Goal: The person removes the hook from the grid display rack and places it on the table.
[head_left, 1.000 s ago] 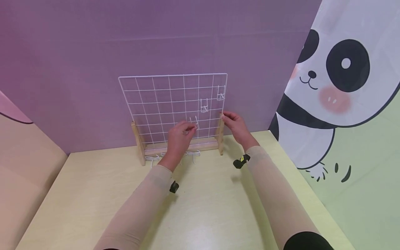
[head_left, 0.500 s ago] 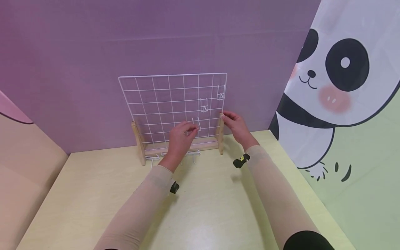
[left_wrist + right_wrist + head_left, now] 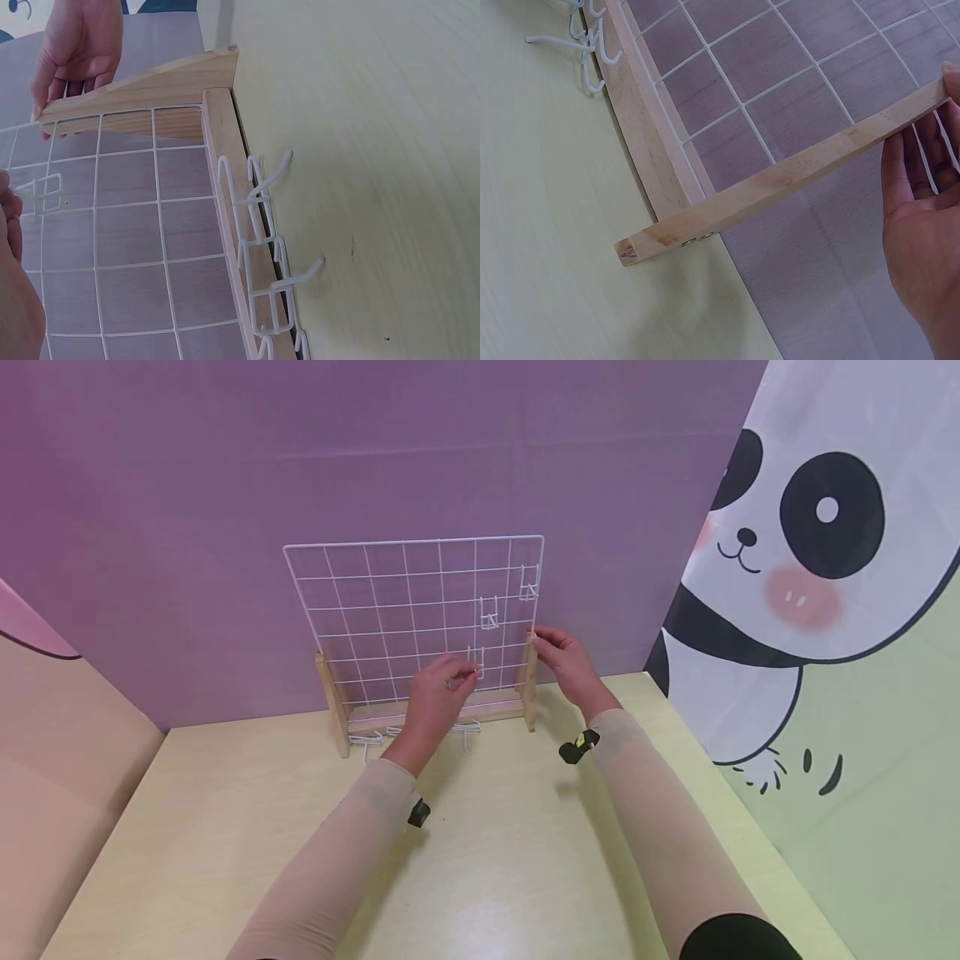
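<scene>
My left hand [image 3: 438, 693] pinches a white wire hook [image 3: 482, 662] by its prong, up against the lower right part of a white wire grid panel [image 3: 405, 541]. In the left wrist view the hook's square frame [image 3: 61, 191] overlaps the grid wires. With thumb and fingers, my right hand [image 3: 567, 665] grips the top of the wooden stand's right upright [image 3: 529, 685]; the right wrist view shows that hand [image 3: 924, 232] at the upright's end. Two similar hooks hang on the grid: one near the right edge [image 3: 528, 592], another lower and further left [image 3: 489, 621].
Several loose white hooks [image 3: 366, 740] lie along the base bar [image 3: 491, 706] of the stand, partly hidden by my left arm. The pale tabletop [image 3: 480, 860] meets a purple backdrop [image 3: 187, 568] behind the grid. A panda picture [image 3: 832, 602] covers the right side.
My left hand has shifted slightly right and down with the hook, whose prongs now stand lower and more upright against the grid. The right hand stays on the upright.
</scene>
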Demonstrator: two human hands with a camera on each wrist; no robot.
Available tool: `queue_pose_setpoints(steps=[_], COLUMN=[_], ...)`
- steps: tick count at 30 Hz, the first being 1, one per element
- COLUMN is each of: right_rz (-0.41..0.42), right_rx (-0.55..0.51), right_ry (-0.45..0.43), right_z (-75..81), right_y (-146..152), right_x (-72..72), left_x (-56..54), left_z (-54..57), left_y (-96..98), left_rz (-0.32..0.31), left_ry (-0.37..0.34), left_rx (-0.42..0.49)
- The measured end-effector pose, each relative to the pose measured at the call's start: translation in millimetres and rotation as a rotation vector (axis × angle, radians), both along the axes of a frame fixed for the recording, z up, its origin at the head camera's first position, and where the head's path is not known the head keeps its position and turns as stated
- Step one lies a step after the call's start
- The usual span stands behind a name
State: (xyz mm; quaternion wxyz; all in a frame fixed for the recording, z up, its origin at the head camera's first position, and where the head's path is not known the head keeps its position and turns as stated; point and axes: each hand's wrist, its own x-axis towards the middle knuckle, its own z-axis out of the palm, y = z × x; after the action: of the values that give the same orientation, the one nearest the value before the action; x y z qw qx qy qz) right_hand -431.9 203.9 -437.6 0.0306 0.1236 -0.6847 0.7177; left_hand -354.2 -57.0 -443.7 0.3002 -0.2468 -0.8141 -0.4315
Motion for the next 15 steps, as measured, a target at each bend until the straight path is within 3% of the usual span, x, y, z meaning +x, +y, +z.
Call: queue_pose_setpoints(steps=[11, 15], right_rz=[0.001, 0.001], right_rx=[-0.015, -0.024], right_ry=[0.007, 0.008], right_z=[-0.9, -1.7], right_y=[-0.4, -0.2], right_x=[-1.7, -2.5], left_x=[-2.5, -5.7], left_z=[-4.1, -7.3], left_y=[3.8, 4.2], left_rz=[-0.01, -0.009], left_ry=[0.0, 0.039], left_rx=[-0.059, -0.107])
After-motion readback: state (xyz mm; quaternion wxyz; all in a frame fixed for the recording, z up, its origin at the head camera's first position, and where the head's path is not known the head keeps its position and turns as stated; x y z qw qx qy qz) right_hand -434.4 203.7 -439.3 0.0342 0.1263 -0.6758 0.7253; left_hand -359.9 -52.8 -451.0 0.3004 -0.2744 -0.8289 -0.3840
